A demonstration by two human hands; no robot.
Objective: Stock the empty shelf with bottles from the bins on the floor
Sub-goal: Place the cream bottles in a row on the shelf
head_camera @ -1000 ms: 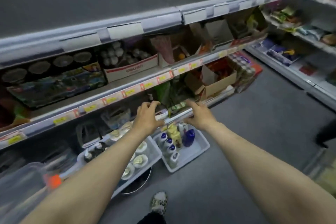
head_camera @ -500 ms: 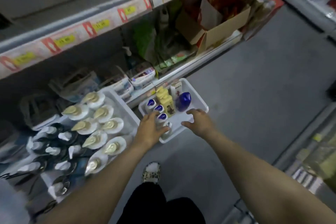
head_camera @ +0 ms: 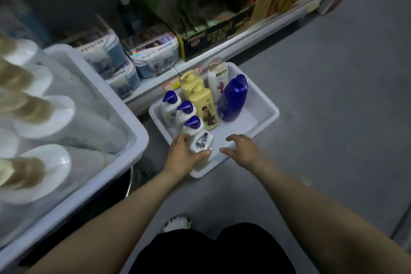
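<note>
Head view: the left hand (head_camera: 181,158) clasps fingers and thumb round the silver-topped bottle (head_camera: 201,143), which stands in the near corner of the small white bin (head_camera: 270,115) on the floor (head_camera: 333,118); just right of it the right hand (head_camera: 243,151) hovers over the bin, fingers slack, grasping nothing; beyond the left hand stand three blue-capped bottles (head_camera: 185,110), two yellow bottles (head_camera: 203,104) and a dark blue bottle (head_camera: 233,100); a larger bin (head_camera: 124,122) sits to its left.
</note>
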